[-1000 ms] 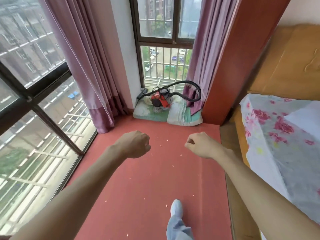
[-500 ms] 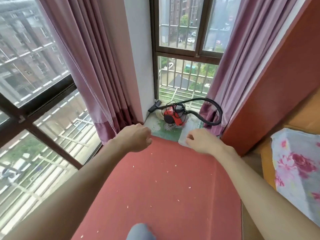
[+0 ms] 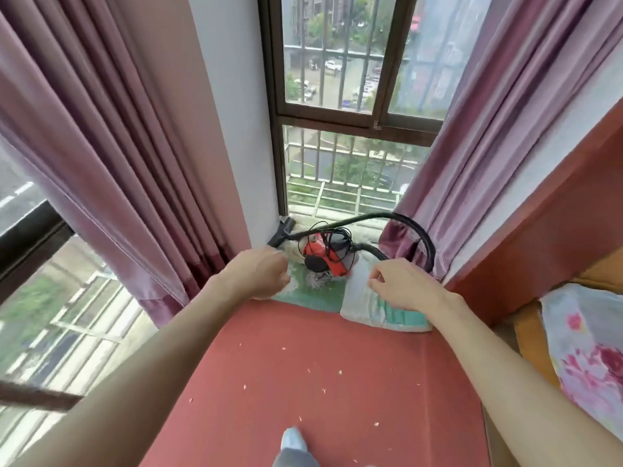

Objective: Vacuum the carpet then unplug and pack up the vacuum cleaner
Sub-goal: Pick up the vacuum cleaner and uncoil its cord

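A small red vacuum cleaner (image 3: 324, 255) sits in the window corner on a green cushion (image 3: 313, 296). Its black hose (image 3: 419, 234) loops to the right, its nozzle (image 3: 282, 231) lies against the wall, and a thin black cord (image 3: 332, 230) is coiled on top. The red carpet (image 3: 303, 375) in front is dotted with pale crumbs. My left hand (image 3: 261, 273) is a curled fist holding nothing, just left of the vacuum. My right hand (image 3: 401, 285) hovers just right of it, fingers curled and empty, over a white-and-green pillow (image 3: 362, 306).
Mauve curtains hang at the left (image 3: 135, 170) and right (image 3: 472, 146) of the corner. A red-brown panel (image 3: 539, 230) and a bed with a floral sheet (image 3: 593, 358) border the carpet on the right. Barred windows line the left side. My foot (image 3: 292, 443) shows at the bottom.
I have walked closer to the corner, so the vacuum looms larger and my hands are now beside it. Both hands stay curled and empty.
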Action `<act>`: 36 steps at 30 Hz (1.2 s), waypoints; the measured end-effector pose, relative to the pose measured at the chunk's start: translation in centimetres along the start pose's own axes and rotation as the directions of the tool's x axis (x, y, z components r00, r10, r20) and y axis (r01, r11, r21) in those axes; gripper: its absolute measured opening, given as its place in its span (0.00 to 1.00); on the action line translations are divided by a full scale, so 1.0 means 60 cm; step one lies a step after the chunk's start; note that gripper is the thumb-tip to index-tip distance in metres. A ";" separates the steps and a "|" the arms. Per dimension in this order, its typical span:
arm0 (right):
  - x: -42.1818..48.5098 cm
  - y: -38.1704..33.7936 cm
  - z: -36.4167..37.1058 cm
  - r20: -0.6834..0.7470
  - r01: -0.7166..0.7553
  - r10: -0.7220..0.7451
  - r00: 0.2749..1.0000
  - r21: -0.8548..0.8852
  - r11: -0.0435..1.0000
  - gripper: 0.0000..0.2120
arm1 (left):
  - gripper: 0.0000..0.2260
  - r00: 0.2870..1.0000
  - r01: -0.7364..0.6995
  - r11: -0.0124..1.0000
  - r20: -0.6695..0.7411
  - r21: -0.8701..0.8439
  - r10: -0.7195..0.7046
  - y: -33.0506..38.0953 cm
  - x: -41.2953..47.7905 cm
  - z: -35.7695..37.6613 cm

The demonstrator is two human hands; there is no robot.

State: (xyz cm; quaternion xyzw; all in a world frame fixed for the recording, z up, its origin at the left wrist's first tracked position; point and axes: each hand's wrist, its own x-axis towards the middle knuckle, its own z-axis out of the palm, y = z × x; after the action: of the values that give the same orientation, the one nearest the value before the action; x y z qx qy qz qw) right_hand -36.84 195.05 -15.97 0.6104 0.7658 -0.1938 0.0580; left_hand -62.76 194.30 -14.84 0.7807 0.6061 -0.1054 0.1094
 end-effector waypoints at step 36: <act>0.881 0.150 -0.103 0.298 -0.077 0.071 0.952 0.008 0.997 0.14 | 0.13 0.965 0.013 0.998 0.261 -0.066 0.005 -0.257 0.867 -0.078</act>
State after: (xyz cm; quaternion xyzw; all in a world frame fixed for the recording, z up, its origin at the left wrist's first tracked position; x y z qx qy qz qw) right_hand -40.42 247.17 -29.55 0.6029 0.7232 -0.2886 0.1739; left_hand -64.90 247.44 -26.49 0.7546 0.5913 -0.1872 0.2143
